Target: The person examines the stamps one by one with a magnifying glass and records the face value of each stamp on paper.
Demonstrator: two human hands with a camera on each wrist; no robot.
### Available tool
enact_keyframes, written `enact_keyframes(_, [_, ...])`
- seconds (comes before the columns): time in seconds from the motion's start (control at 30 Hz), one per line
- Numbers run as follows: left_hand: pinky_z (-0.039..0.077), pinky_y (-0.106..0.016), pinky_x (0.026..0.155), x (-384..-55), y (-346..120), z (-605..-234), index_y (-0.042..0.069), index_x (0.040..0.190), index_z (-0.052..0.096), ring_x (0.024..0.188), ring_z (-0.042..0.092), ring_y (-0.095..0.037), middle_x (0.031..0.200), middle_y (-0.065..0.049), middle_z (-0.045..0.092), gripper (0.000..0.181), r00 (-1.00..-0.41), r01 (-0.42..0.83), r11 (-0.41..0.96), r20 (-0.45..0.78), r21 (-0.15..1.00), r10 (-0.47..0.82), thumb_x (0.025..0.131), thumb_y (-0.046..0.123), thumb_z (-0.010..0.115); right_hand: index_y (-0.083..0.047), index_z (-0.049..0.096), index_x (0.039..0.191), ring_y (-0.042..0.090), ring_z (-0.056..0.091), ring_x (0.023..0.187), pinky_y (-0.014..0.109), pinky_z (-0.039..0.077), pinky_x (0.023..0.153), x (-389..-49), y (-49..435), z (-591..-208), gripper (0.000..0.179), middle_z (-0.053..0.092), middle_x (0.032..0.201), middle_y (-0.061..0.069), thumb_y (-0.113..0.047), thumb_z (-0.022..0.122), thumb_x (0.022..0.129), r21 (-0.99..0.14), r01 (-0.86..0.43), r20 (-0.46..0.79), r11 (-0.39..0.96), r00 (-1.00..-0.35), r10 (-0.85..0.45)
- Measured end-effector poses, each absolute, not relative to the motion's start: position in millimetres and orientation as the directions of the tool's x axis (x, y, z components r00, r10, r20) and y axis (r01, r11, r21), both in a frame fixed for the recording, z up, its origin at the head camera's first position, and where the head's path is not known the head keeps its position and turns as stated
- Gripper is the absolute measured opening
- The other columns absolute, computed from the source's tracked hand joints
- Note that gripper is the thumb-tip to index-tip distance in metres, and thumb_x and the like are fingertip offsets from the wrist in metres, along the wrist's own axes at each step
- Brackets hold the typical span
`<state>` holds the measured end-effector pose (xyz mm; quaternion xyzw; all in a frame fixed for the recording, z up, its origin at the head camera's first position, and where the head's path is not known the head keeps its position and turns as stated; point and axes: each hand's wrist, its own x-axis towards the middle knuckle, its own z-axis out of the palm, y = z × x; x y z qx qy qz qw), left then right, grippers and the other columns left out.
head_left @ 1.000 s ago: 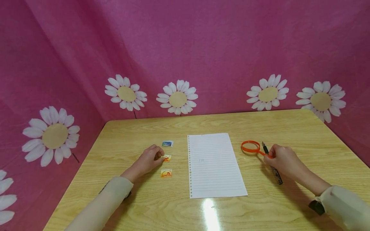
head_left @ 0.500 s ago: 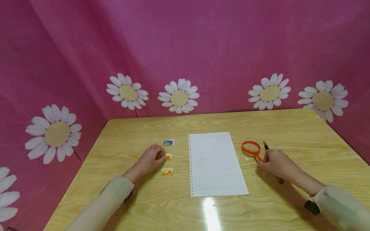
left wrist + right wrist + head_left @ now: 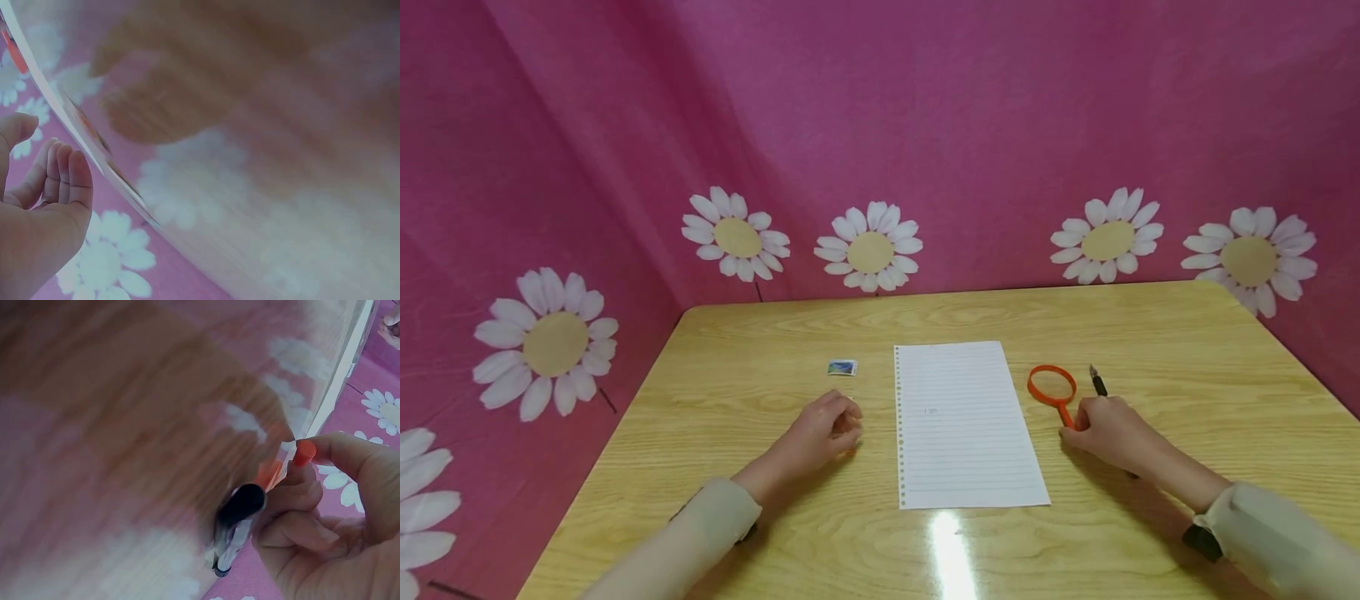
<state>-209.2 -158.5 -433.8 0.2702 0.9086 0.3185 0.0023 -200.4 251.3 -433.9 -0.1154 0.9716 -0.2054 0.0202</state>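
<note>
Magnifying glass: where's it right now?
In the head view, right of centre: the orange magnifying glass is between the lined paper and the pen, its handle end held by the right hand.

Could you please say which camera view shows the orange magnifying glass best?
The head view, since the magnifying glass shows its whole ring and part of its handle there. The right wrist view shows the handle's end in the right hand; the left wrist view, an orange patch, perhaps it.
</note>
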Motion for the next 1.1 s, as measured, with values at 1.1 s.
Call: enact_keyframes(1.1, [0.048, -0.017, 0.075, -160.1, -114.5, -434.8, 0.006, 0.102, 0.063, 0.082, 0.053, -0.006, 0.091, -0.001, 0.057, 0.017, -0.77, 0.508, 0.556, 0.057, 0.658, 0.636, 0.09, 0.017, 0.07, 0.001, 0.055, 0.081, 0.011, 0.049, 0.059, 0.023, 0.04, 0.051, -218.8, 278.7, -425.2, 0.019, 0.059, 0.067, 0.006, -0.009, 0.07, 0.084, -0.431, -0.286, 0.15, 0.856, -0.958, -0.245])
